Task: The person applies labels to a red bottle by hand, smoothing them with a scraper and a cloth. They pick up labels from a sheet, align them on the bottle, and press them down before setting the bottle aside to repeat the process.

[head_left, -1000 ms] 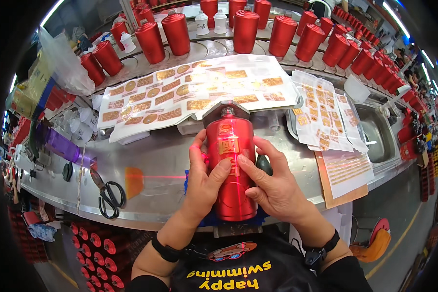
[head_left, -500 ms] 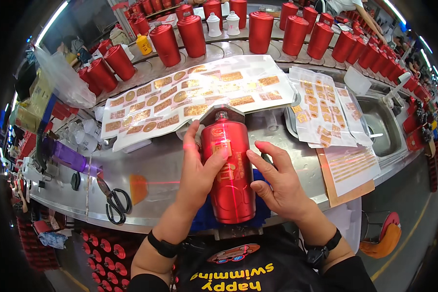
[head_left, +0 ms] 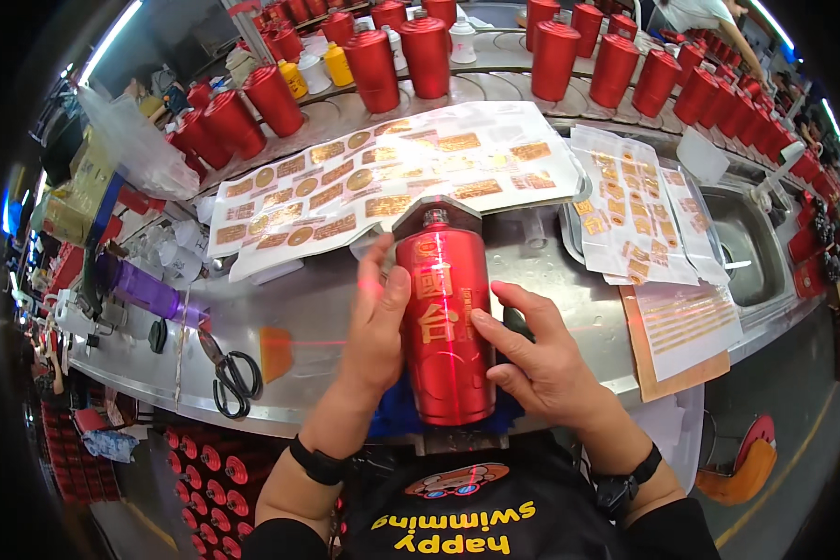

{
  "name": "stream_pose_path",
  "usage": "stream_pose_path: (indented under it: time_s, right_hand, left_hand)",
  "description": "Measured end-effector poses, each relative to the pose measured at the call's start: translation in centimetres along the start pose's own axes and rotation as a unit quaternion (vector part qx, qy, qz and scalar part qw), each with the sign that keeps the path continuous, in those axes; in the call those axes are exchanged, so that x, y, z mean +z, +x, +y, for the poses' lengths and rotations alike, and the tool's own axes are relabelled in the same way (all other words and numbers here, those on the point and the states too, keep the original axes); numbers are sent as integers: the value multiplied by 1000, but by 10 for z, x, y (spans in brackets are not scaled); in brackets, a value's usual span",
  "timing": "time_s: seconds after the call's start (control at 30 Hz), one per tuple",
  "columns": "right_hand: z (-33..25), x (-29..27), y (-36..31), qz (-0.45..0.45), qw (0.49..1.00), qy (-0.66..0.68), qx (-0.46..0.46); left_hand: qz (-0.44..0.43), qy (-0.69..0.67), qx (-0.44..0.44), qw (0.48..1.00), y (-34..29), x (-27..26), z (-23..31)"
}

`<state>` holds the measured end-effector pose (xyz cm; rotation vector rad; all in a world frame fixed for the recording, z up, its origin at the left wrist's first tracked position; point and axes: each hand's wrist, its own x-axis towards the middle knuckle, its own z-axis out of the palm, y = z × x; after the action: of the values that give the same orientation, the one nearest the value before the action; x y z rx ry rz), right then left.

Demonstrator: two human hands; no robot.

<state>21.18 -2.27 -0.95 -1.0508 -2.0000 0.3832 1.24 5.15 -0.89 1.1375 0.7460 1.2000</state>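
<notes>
A glossy red bottle [head_left: 446,378] with gold characters on its front leans back in a metal holder [head_left: 476,217], its dark neck toward the far side. My left hand [head_left: 373,322] is along the bottle's left side, thumb off the characters, fingers outstretched and slightly blurred. On the right side, my right hand [head_left: 546,355] has its fingers apart, with the index fingertip against the bottle beside a small gold mark. Blue cloth [head_left: 392,415] shows beneath the bottle. Beyond the holder, a large white sheet [head_left: 495,121] carries rows of gold stickers.
Black-handled scissors [head_left: 236,378] and an orange flat piece [head_left: 275,353] lie left on the metal table. Smaller sticker sheets [head_left: 616,149] are at the right, by a sink [head_left: 751,247]. Red bottles [head_left: 555,61] line a conveyor at the back. A purple bottle [head_left: 149,291] lies far left.
My left thumb has come off the bottle's front toward its left side, uncovering the gold characters. My right hand stays close to the bottle. The conveyor bottles have shifted along.
</notes>
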Motion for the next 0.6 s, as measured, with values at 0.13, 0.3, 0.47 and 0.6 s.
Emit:
stream_pose_path:
  time_s: [0.13,0.3,0.47,0.6]
  right_hand:
    - [3,-2,-3,7,999,34,9]
    - [-3,-4,3,4,999,37,20]
    - [-10,-6,8,-2,1000,-2,21]
    - [-12,-7,12,-5,1000,-19,19]
  left_hand:
    - [-16,-94,-25,995,-9,5,2]
    - [-37,40,-16,998,-16,3,1]
    - [1,-46,-37,998,-5,1,6]
    - [-7,5,-35,999,3,4,8]
